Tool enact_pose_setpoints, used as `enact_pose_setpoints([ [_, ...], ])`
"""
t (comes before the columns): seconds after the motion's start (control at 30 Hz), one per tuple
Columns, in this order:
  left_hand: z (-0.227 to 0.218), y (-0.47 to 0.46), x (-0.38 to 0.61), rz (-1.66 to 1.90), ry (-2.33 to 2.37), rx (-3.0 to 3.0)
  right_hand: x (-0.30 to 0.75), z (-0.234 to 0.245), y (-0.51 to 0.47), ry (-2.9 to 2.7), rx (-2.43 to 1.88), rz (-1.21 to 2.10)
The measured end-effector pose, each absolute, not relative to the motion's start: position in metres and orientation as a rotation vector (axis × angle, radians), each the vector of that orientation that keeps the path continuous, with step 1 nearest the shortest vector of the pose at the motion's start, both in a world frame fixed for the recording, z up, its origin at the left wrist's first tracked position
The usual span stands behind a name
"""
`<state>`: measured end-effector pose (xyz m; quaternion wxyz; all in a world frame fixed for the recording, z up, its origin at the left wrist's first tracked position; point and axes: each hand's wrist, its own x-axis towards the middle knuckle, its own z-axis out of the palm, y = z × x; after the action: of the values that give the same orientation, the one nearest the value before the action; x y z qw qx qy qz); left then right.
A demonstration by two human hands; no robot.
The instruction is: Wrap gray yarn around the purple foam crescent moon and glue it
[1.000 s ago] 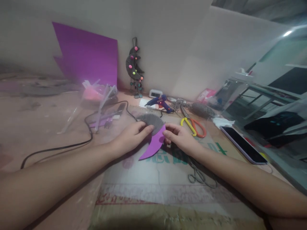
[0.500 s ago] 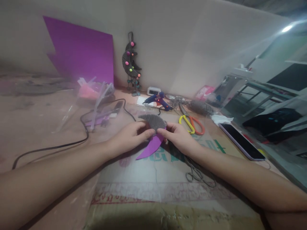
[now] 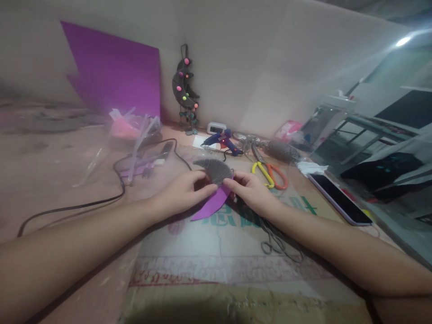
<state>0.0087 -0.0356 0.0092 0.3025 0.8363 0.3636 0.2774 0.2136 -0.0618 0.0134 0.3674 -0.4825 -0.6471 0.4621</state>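
A purple crescent cut-out (image 3: 211,206), its upper part wrapped in grey yarn (image 3: 214,169), lies on a cardboard sheet (image 3: 232,252). My left hand (image 3: 184,192) grips the crescent from the left, fingers closed on its middle. From the right, my right hand (image 3: 248,191) pinches the same spot where grey wrapping meets bare purple. Loose grey yarn (image 3: 278,245) trails across the cardboard under my right forearm.
Yellow-and-orange scissors (image 3: 270,174), a blue glue gun (image 3: 221,140) with a black cord (image 3: 101,200), and a phone (image 3: 339,192) lie around. A finished moon ornament (image 3: 184,90) and a purple sheet (image 3: 116,72) lean on the wall. Plastic bags (image 3: 133,130) sit left.
The view shifted slightly. Both hands stayed on the crescent; the fingertips have drawn closer together at the edge of the grey wrapping, and the crescent tilted a little.
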Motion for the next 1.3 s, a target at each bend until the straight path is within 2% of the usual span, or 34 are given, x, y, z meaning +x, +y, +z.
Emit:
enact_pose_setpoints([
  [1.3, 0.0097, -0.0342, 0.0091, 0.749, 0.909, 2.171, 0.2171, 0.0138, -0.0549, -1.703, -1.207, 1.153],
])
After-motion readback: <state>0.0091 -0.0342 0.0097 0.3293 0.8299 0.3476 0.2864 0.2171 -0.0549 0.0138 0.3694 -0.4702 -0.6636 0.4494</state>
